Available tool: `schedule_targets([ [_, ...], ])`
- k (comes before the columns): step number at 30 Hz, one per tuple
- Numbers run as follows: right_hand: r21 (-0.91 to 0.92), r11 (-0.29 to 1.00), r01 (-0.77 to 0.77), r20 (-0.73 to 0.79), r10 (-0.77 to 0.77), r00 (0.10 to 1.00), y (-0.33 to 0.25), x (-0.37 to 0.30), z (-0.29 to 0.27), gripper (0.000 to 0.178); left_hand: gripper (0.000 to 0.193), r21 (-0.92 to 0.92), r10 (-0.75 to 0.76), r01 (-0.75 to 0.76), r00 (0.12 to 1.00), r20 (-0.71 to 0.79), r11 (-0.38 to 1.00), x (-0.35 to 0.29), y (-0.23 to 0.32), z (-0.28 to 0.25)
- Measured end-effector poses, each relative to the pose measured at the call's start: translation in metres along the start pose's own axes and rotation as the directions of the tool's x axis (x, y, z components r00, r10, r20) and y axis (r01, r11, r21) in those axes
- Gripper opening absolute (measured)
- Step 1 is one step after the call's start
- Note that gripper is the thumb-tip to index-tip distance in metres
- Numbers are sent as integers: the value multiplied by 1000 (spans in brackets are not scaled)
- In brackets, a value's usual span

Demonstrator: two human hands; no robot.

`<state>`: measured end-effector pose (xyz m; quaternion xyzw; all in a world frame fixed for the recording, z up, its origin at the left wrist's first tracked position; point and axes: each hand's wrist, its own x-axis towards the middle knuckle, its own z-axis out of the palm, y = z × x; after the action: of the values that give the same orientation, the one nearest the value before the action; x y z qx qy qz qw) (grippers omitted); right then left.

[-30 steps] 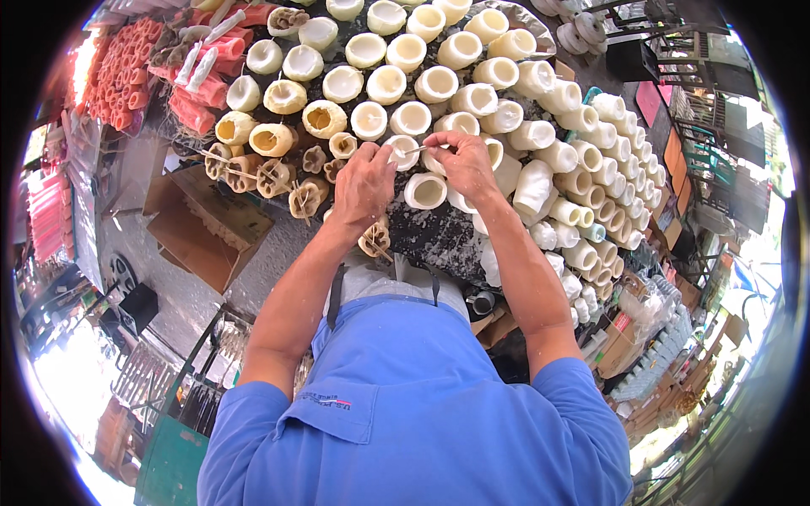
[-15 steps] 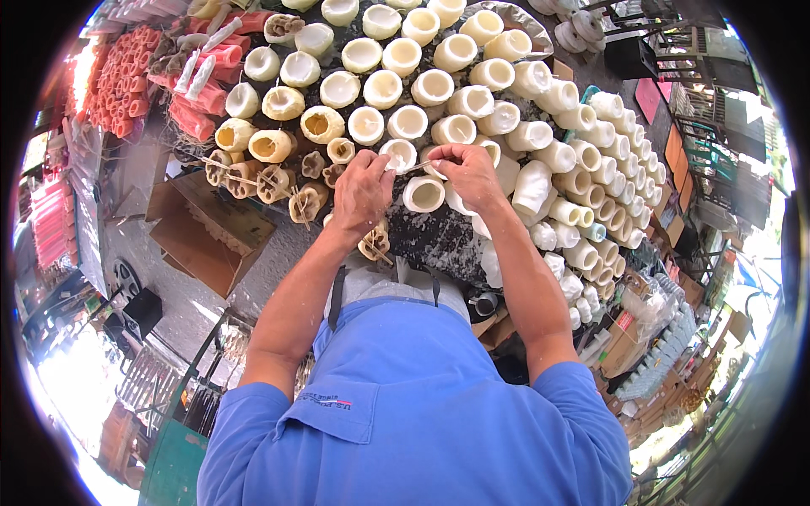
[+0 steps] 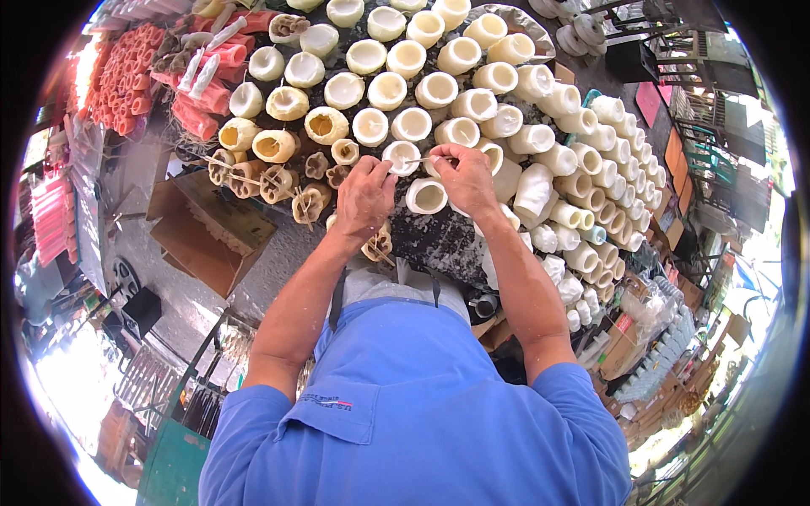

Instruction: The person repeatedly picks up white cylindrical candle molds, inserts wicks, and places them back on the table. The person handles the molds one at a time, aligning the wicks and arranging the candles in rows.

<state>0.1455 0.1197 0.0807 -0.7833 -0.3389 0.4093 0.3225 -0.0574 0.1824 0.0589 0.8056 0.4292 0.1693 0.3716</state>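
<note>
In my right hand [image 3: 467, 179], the thumb and forefinger pinch a thin pale stick [image 3: 420, 159], which points left over a small white wax cup [image 3: 400, 152]. My left hand [image 3: 365, 201] is at that cup's left side, fingers drawn together; whatever they hold is too small to make out. Just below, between my hands, stands another cream wax cup [image 3: 427, 196] with a hollow top. Rows of similar hollow wax cups, some with wicks showing, spread beyond my hands. Yellowish brown, flower-shaped wax pieces [image 3: 310, 202] with sticks across them lie left of my left hand.
Red wax tubes [image 3: 126, 84] are piled at the far left. An open cardboard box [image 3: 207, 232] is on the floor at left. White wax cylinders [image 3: 533, 187] are stacked to the right of my right hand. The dark, wax-spattered tabletop [image 3: 439, 244] ends near my waist.
The stick in my right hand now lies over the small white cup, more plainly in sight. My left hand has shifted slightly down. The view has moved a little.
</note>
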Motion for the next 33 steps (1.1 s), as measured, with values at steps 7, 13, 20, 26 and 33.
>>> schedule_targets([
  [7, -6, 1000, -15, -46, 15, 999, 3, -3, 2, 23, 21, -15, 23, -23, 1000, -18, 1000, -2, -5, 3],
  [13, -61, 997, -50, -5, 49, 999, 2, 0, 5, 22, 22, -33, 42, -43, 998, -36, 999, -3, -7, 3],
  [20, 93, 986, -138, 19, 137, 990, 14, 6, 10, 20, 22, 9, 23, -23, 999, -22, 1000, 7, -2, 4],
  [26, 161, 973, -164, 36, 160, 986, 17, 7, 9, 20, 23, 66, 28, -27, 1000, -10, 997, 17, 4, 6],
  [33, 253, 967, -27, -147, 67, 987, 12, 4, -6, 19, 22, 31, 20, -19, 998, -61, 999, 8, 4, -8],
])
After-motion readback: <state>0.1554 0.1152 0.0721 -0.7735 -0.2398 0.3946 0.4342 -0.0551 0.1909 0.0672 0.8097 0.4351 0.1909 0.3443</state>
